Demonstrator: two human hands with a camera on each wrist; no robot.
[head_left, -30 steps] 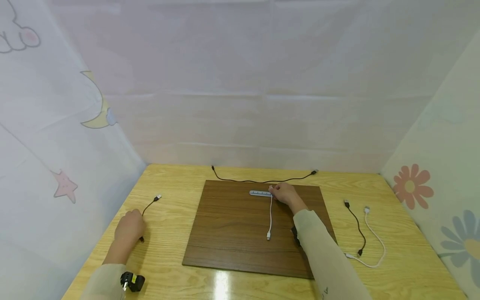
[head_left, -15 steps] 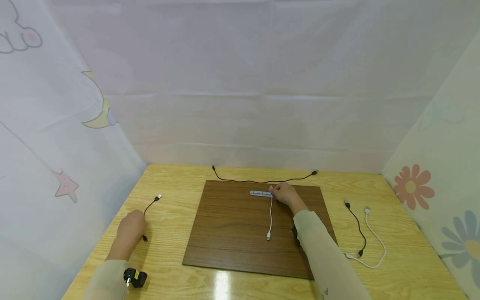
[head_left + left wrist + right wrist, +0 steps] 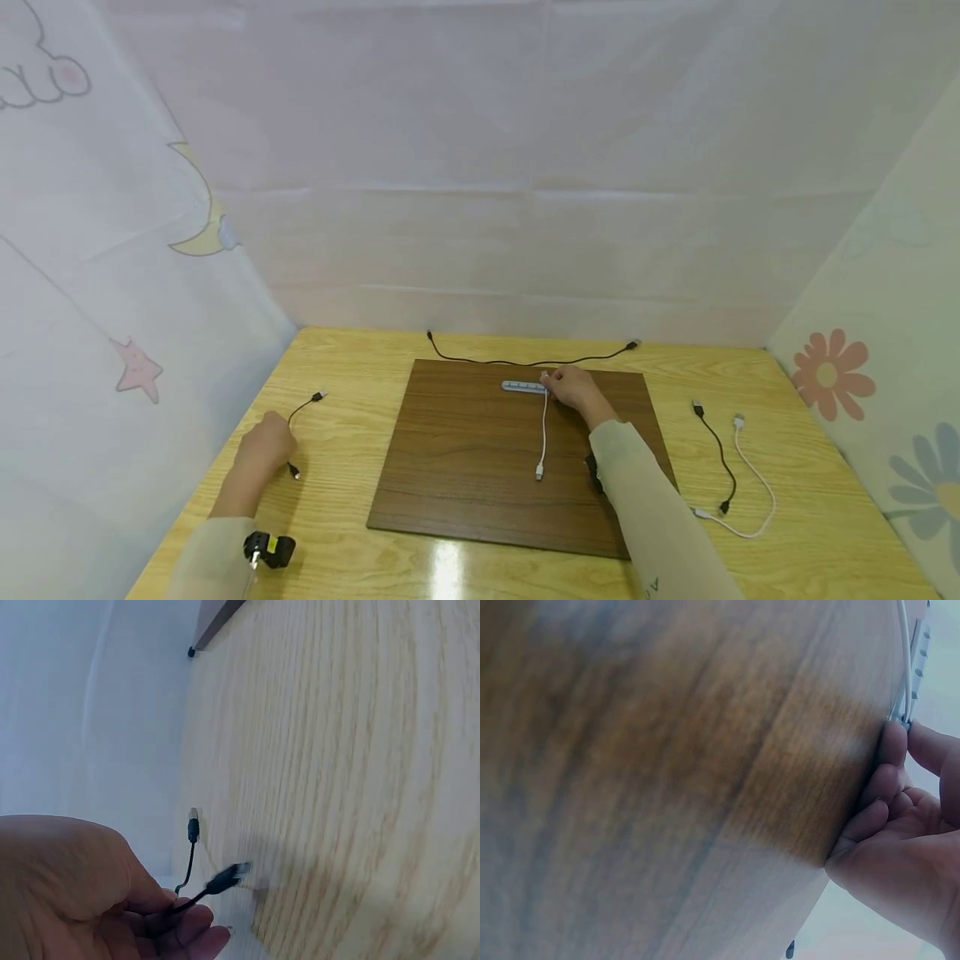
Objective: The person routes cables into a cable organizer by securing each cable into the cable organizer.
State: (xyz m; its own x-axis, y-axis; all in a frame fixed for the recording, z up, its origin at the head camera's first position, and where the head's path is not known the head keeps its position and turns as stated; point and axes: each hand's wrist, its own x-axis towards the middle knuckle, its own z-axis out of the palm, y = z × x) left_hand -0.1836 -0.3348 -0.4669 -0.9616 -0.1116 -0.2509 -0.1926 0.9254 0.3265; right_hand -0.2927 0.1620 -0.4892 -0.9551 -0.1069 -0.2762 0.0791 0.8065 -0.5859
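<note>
A short black USB cable [image 3: 222,880] is pinched between the thumb and fingers of my left hand [image 3: 266,442], low over the left side of the table. One plug sticks out beyond the hand and the other on the near side; the cable's middle is hidden by the fingers. My right hand [image 3: 572,388] pinches the right end of a pale cable holder strip [image 3: 517,387] on the brown board. A short white USB cable [image 3: 544,433] runs through that end and hangs toward me across the board. The fingertips partly cover where cable and strip meet.
A long black cable [image 3: 517,363] lies behind the brown board [image 3: 450,467]. To the board's right lie another black cable [image 3: 716,450] and a longer white cable [image 3: 765,487], partly near the right sleeve. Fabric walls [image 3: 480,208] enclose the wooden table [image 3: 337,500].
My left hand has shifted slightly up and right with the black USB cable, whose near plug has swung a little. The right hand stays at the strip's end.
</note>
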